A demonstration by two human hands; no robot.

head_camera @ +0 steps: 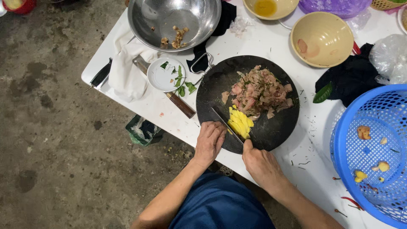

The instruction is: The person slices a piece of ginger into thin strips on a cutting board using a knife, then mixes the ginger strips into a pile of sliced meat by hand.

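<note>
Here, from the head view, both hands work a knife (227, 124) over yellow slices (240, 123) on a round dark cutting board (271, 127)

The right hand (262, 165) is closed around the knife handle; the left hand (209, 142) rests curled, fingers down, by the blade's back, seemingly holding nothing, though its fingertips are hidden. The yellow slices lie just beyond the blade, between both hands and the heap of chopped meat (259, 91). They look thin, moist and likely slippery, best gathered with the flat blade. The board sits on a white table (271, 42) near a blue basket (339, 144)
</note>
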